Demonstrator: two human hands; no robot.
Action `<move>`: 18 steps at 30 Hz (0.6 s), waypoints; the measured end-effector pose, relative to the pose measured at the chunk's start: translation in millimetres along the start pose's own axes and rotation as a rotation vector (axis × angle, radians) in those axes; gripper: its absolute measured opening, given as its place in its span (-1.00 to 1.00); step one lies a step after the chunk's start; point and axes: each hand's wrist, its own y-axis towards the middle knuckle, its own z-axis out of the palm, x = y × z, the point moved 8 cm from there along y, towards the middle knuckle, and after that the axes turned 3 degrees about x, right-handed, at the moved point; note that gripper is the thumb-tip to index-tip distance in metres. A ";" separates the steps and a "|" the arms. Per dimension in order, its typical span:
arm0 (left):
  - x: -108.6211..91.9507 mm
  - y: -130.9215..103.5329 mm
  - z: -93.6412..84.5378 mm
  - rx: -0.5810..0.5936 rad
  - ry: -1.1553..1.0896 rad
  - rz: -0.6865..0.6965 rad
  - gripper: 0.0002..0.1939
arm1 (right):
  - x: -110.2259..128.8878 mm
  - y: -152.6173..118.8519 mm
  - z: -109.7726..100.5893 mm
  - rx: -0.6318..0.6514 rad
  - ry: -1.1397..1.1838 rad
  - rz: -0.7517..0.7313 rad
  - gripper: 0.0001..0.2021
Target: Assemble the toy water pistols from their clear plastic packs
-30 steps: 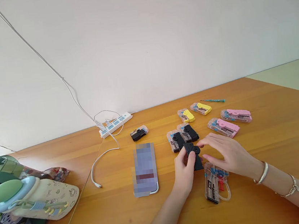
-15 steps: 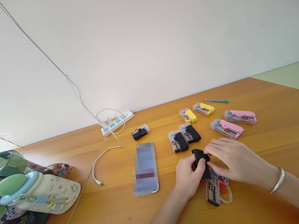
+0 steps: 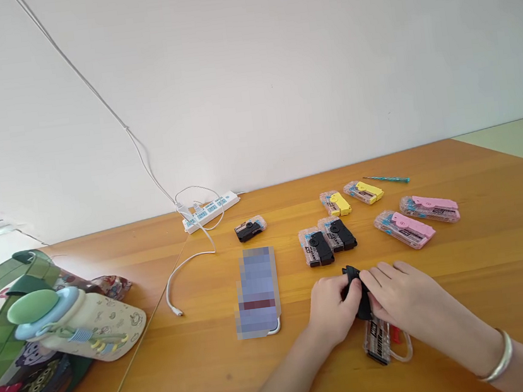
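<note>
My left hand grips a black plastic piece of a toy water gun between thumb and fingers. From the right, my right hand closes its fingers against the same piece, hiding part of it. Just below my hands shows the clear water gun body with printed lettering, a red trigger and a clear looped guard; whether it joins the black piece is hidden. Two folded black-and-clear water guns lie beyond my hands. Further right are two pink ones, and behind them two yellow ones.
A phone with a blurred screen lies left of my hands. Behind it are another black water gun and a white power strip with cables. A teal screwdriver lies at the back. Left stand a bottle and a green bag.
The black piece has turned to a narrower side view, and my right fingers have folded over it more closely. The whole view has shifted slightly; the things on the table stay put.
</note>
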 end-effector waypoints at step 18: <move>16.1 2.7 0.7 -0.036 -0.096 -0.096 -0.61 | -21.4 8.1 1.5 0.036 0.191 0.023 -0.86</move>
